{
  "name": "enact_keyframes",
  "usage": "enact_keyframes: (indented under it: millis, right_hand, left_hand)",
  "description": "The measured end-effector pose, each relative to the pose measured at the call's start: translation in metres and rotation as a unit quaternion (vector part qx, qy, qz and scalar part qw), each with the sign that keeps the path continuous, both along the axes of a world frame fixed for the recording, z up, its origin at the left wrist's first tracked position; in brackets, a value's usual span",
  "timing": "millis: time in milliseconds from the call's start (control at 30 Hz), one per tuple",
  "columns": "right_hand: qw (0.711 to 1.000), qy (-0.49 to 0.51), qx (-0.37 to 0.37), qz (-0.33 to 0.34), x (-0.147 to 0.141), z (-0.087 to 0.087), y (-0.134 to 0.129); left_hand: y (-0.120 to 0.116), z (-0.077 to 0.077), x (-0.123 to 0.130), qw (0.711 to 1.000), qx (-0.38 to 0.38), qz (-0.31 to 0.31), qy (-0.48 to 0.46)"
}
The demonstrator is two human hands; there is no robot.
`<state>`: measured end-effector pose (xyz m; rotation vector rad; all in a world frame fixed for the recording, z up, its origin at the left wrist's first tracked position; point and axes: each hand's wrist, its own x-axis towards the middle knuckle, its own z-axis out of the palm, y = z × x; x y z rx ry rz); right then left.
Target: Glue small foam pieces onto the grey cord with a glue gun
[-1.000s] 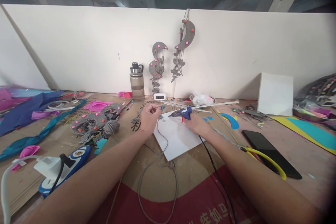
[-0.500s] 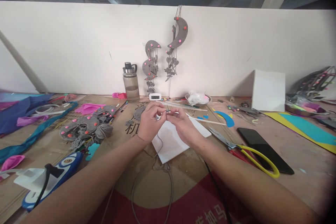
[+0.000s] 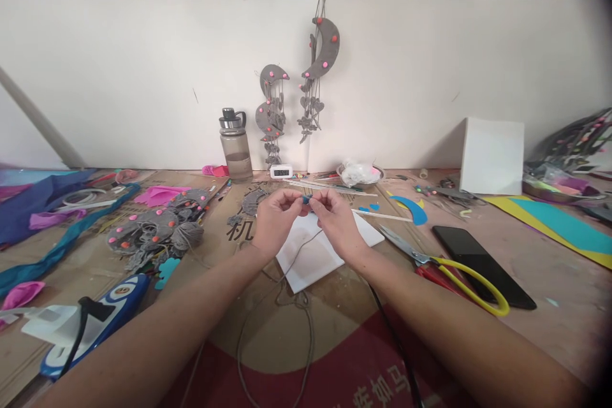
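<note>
Over a white foam sheet (image 3: 306,262), my left hand (image 3: 276,220) and my right hand (image 3: 338,224) meet fingertip to fingertip. Between them is a small blue piece (image 3: 305,200), pinched from both sides; its shape is mostly hidden by the fingers. Grey yarn (image 3: 297,254) runs down from near my right fingers, across the sheet, and loops on the cardboard below. Small blue cut-outs (image 3: 374,207) and a blue crescent (image 3: 415,210) lie beyond my right hand.
Yellow-handled scissors (image 3: 471,280) and a black phone (image 3: 482,264) lie to the right. Grey moon decorations with yarn (image 3: 157,226) are at left, near a power strip (image 3: 115,306). A bottle (image 3: 237,153) and small clock (image 3: 281,171) stand at the back wall, where moon mobiles (image 3: 327,44) hang.
My hands have turned slightly, and the blue piece now shows between the fingertips. The yarn has swung to the right, towards my right hand. The view has tilted down a little.
</note>
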<state>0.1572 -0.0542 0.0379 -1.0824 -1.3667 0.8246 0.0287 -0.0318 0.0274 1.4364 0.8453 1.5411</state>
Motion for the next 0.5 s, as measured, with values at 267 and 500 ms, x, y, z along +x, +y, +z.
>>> enact_keyframes:
  millis: [267,500]
  right_hand:
    - [0.998,-0.043,0.03,-0.034,0.0038,-0.0036,0.0045]
    - [0.997,-0.056,0.034,-0.043,0.0029,-0.0062,0.0046]
  left_hand:
    - [-0.0054,0.0041,0.0027,0.999,-0.021,-0.018,-0.018]
    - [-0.0012,0.0038,0.0007,0.999,-0.036,-0.003,-0.013]
